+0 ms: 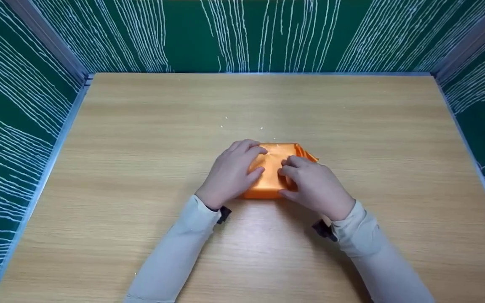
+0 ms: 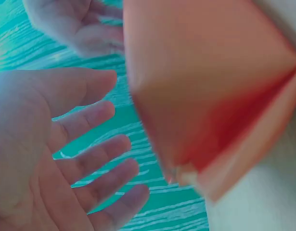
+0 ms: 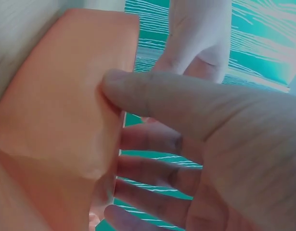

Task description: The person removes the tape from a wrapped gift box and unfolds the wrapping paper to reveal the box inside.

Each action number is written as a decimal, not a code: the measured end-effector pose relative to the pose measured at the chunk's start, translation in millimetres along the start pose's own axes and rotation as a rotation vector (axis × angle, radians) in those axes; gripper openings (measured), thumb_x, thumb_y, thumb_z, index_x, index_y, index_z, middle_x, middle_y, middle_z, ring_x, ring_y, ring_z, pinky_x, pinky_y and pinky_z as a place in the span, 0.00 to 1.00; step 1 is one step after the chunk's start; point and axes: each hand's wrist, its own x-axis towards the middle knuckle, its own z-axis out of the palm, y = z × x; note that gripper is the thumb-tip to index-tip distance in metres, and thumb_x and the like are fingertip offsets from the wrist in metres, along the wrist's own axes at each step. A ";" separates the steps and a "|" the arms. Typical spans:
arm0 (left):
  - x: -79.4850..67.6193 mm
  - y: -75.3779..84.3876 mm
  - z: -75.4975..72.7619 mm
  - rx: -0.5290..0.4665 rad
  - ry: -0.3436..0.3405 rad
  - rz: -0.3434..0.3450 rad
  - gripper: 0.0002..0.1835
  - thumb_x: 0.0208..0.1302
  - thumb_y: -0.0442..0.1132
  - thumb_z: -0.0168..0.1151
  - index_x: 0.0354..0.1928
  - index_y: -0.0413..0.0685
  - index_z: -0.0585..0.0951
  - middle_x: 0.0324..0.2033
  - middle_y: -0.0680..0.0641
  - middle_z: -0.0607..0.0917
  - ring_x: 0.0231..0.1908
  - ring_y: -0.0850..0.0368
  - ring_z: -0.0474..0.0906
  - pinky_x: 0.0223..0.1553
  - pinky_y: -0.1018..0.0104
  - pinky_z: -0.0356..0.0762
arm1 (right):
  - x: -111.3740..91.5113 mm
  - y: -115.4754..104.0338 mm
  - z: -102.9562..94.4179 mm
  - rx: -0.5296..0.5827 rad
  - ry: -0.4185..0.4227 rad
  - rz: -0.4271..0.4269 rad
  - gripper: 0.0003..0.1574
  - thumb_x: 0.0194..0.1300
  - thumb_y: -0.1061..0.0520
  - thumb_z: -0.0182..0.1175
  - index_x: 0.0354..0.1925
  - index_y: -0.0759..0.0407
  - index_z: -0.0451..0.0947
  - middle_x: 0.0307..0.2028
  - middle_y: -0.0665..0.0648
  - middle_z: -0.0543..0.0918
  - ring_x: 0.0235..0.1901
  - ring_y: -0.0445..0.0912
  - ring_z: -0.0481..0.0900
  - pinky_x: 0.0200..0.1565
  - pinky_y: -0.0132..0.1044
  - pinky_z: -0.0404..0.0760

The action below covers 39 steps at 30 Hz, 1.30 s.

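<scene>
A flat box wrapped in shiny orange paper [image 1: 275,152] lies near the table's middle. At its far right corner a loose pleated flap [image 1: 306,153] of wrapping sticks out. My left hand [image 1: 235,170] is over the box's left end, thumb and fingers spread; the left wrist view shows its fingers fairly straight beside the paper. My right hand [image 1: 316,183] holds the right end with bent fingers. In the right wrist view its thumb [image 3: 131,91] presses the orange face, while the other fingers reach the edge. In the left wrist view a fold [image 2: 249,149] gapes, deep red inside.
The box rests on a light wooden table [image 1: 141,126] edged with blue tape. Several tiny white specks lie beyond the box. Green panels [image 1: 183,38] with white streaks stand at the back and both sides. Each wrist wears a dark strap below a pale sleeve [image 1: 175,248].
</scene>
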 end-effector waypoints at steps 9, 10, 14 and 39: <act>-5.7 -11.0 -8.8 0.034 -0.019 -0.069 0.24 0.70 0.49 0.68 0.63 0.50 0.81 0.54 0.50 0.82 0.55 0.50 0.75 0.56 0.57 0.77 | -0.5 -0.1 -0.3 0.013 -0.014 0.022 0.27 0.58 0.47 0.79 0.51 0.58 0.87 0.52 0.61 0.84 0.48 0.57 0.83 0.54 0.55 0.83; -4.4 -11.1 -9.3 0.038 -0.022 -0.082 0.24 0.70 0.49 0.68 0.63 0.49 0.81 0.53 0.49 0.82 0.54 0.50 0.75 0.55 0.57 0.77 | -0.5 0.3 -0.5 0.014 -0.010 0.021 0.26 0.57 0.47 0.79 0.51 0.58 0.87 0.52 0.61 0.83 0.48 0.57 0.83 0.53 0.54 0.83; 1.9 -11.5 -10.0 0.036 -0.055 -0.123 0.24 0.70 0.50 0.68 0.64 0.48 0.81 0.49 0.47 0.81 0.49 0.50 0.74 0.51 0.57 0.78 | -0.5 1.6 0.1 0.002 0.013 -0.003 0.23 0.57 0.48 0.78 0.48 0.58 0.87 0.47 0.59 0.83 0.42 0.54 0.81 0.47 0.51 0.84; 7.7 -20.0 -13.1 -0.034 -0.051 -0.220 0.15 0.69 0.47 0.69 0.51 0.48 0.86 0.38 0.51 0.81 0.41 0.53 0.75 0.43 0.60 0.76 | 0.0 -2.5 -1.4 -0.006 -0.010 0.011 0.26 0.58 0.48 0.78 0.52 0.58 0.86 0.53 0.62 0.84 0.51 0.58 0.82 0.53 0.56 0.83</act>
